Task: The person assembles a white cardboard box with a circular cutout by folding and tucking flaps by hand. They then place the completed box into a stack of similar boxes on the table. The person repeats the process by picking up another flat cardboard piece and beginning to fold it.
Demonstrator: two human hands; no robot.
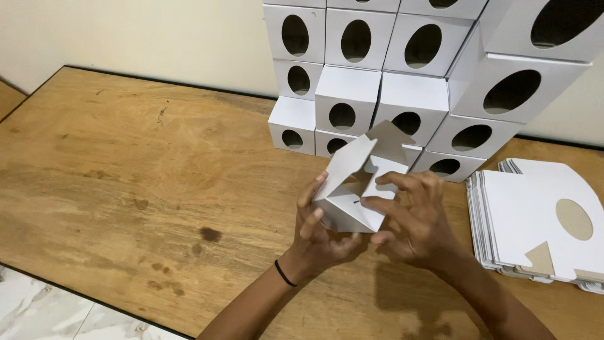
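Head view, looking down: both hands are on a half-folded white carton (352, 189), held up just above the wooden worktop (126, 176), in front of the stack of finished boxes (390, 69). The left hand (321, 236) cups it from below and from the side, fingers curled up against the near left wall, a black band on the wrist. The right hand (415, 220) comes in from the other side, fingertips pressing on an inner flap, thumb tucked under the lower edge. Both grips are clenched on the carton.

The carton itself is plain white card, matte, with crisp fold lines. It is open at the top: one long panel stands up tilted to the left, and a greyish, unprinted inner face shows on the flap (390, 135) pointing up and back. Small tabs are folded inward in the middle, leaving a dark gap between them. Whether its bottom is closed is hard to tell, the palms hide it.

Behind it, the finished boxes are stacked in rows against the pale wall, each white with a dark oval window in the front. To the right, a pile of flat blanks (535, 220) lies on the worktop, the top one showing an oval cut-out. Bottom left, a strip of marbled floor tile (44, 311).
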